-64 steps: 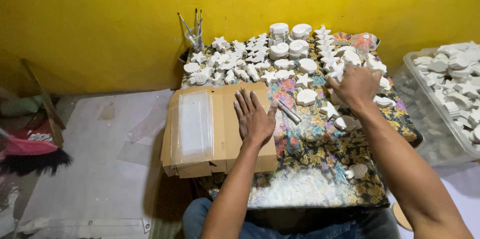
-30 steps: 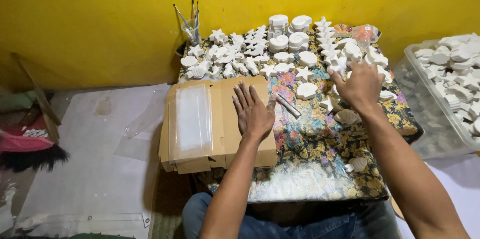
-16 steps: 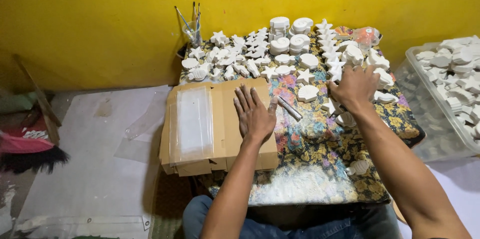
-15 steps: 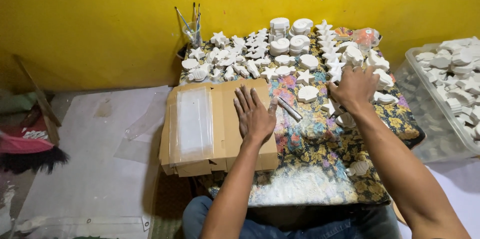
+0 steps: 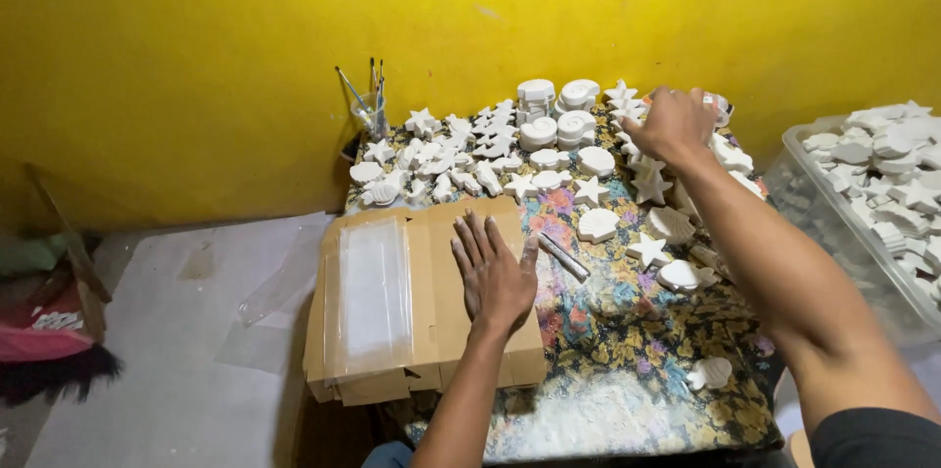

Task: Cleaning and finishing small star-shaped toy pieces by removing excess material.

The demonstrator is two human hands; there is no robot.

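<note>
Clearly, from the head view, the left hand [image 5: 495, 277] lies flat with fingers spread on a stack of brown flattened cardboard [image 5: 421, 301], smooth and partly under clear plastic film. The right hand [image 5: 672, 125] reaches far over matte white plaster figures [image 5: 490, 149] shaped as stars, shells and round spirals; its fingers curl down among them, and I cannot tell if they pinch one. A flowery cloth [image 5: 627, 341] covers the table. Brushes stand in a cup [image 5: 371, 110] near the yellow wall [image 5: 196, 56]; a clear bin [image 5: 872, 203] with more figures sits at right
</note>
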